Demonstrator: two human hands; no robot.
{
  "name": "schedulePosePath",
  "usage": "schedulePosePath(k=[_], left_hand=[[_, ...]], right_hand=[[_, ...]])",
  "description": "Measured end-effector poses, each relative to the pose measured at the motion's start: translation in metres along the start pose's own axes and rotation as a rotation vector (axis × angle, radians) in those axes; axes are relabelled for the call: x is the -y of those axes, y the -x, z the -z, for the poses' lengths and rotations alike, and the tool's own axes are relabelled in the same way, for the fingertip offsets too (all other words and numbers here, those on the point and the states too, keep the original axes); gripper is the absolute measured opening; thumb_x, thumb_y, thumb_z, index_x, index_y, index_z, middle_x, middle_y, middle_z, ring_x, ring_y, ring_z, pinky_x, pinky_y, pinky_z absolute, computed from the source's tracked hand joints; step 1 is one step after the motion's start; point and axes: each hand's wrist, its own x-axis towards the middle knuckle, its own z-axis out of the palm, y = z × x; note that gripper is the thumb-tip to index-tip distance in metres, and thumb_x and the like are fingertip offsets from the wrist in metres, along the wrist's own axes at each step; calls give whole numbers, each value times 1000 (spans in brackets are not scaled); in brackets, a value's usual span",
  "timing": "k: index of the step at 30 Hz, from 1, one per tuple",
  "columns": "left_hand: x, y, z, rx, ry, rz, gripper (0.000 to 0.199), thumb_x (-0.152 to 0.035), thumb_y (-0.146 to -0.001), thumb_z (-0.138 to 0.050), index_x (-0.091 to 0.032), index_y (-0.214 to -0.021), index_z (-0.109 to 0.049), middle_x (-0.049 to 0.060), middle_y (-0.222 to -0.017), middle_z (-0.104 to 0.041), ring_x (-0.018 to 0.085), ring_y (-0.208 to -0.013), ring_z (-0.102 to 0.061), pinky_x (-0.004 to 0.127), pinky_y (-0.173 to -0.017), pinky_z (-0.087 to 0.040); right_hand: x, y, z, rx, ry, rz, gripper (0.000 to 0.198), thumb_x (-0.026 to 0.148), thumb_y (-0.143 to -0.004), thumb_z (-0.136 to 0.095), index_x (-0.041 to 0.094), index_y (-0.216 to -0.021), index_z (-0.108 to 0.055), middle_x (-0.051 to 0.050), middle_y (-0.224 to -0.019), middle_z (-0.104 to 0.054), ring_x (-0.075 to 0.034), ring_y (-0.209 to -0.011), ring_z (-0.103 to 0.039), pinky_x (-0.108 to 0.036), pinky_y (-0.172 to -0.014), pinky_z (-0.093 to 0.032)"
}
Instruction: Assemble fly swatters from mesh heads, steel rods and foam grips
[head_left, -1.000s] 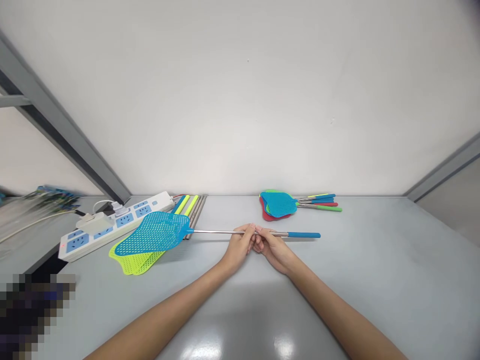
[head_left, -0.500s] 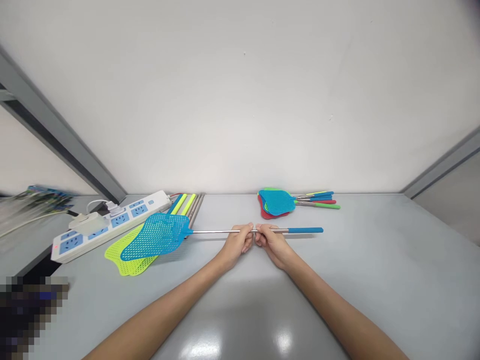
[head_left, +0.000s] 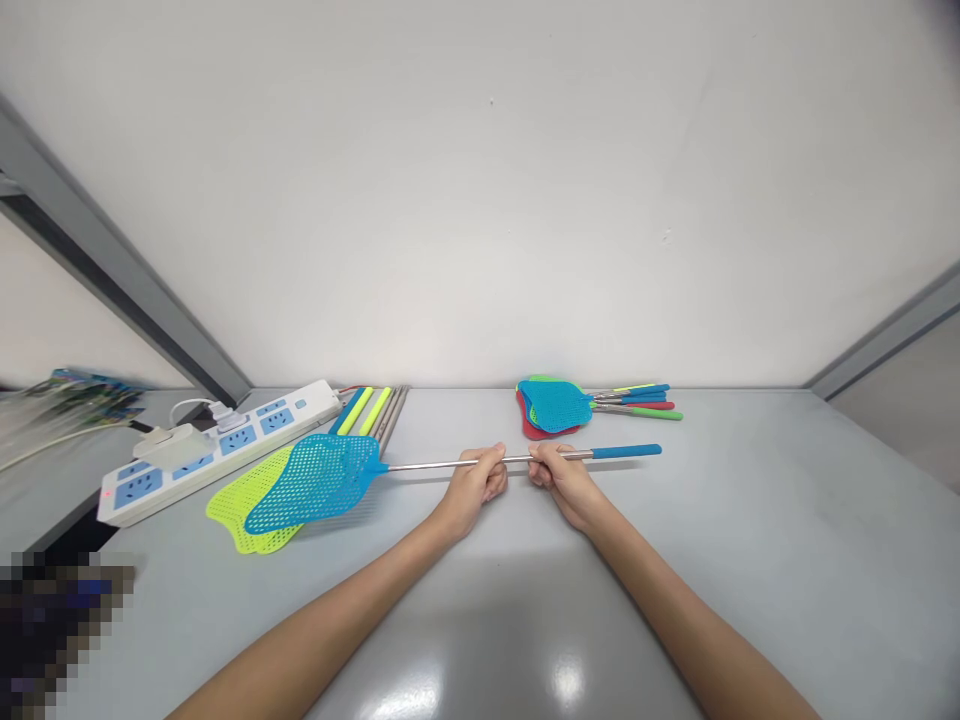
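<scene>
A blue fly swatter (head_left: 319, 485) with a thin metal telescopic rod lies crosswise in front of me, its mesh head to the left and its blue grip to the right. My left hand (head_left: 480, 480) is closed around the middle of the rod. Beside it, my right hand (head_left: 559, 475) pinches the rod just short of the blue grip, with a short stretch of bare metal between the two hands. Partly hidden beneath the blue mesh are yellow-green swatter heads (head_left: 240, 510). The blue head overlaps them.
At the back stands a pile of swatters, with a blue head (head_left: 559, 405) on top and coloured handles pointing right. On the left, a white power strip (head_left: 225, 450) carries plugs, beside yellow and blue handles (head_left: 356, 410) and metal rods. A grey frame post (head_left: 120, 250) rises at left.
My right hand has slid right, away from the left, and the rod between them has lengthened. The blue grip has shifted right and tilted slightly up.
</scene>
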Motion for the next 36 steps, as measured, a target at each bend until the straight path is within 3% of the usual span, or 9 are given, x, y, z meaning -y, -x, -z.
schedulePosePath(k=[6, 15, 36], left_hand=[[4, -1, 4, -100, 29, -62, 53, -32, -81, -39, -18, -33, -25, -6, -30, -21, 7, -35, -25, 26, -45, -21], [0, 1, 1, -140, -15, -74, 53, -34, -81, -39, -18, -32, -24, -5, -30, -21, 7, -35, -26, 26, -45, -22], [-1, 3, -3, -125, -198, -33, 46, -46, -79, -37, -18, -44, -29, -6, -34, -26, 6, -35, -25, 23, -40, -20]], right_hand=[[3, -3, 6, -32, 0, 25, 32, 26, -70, -49, 15, -39, -50, 5, -33, -31, -6, -38, -27, -25, -44, -21], [0, -7, 19, -56, -39, 82, 31, 27, -69, -52, 16, -40, -46, 5, -36, -34, -7, -40, -29, -24, -45, -23], [-1, 0, 10, -123, -178, 42, 30, 25, -68, -51, 18, -40, -43, 5, -35, -32, -8, -41, -31, -26, -46, -26]])
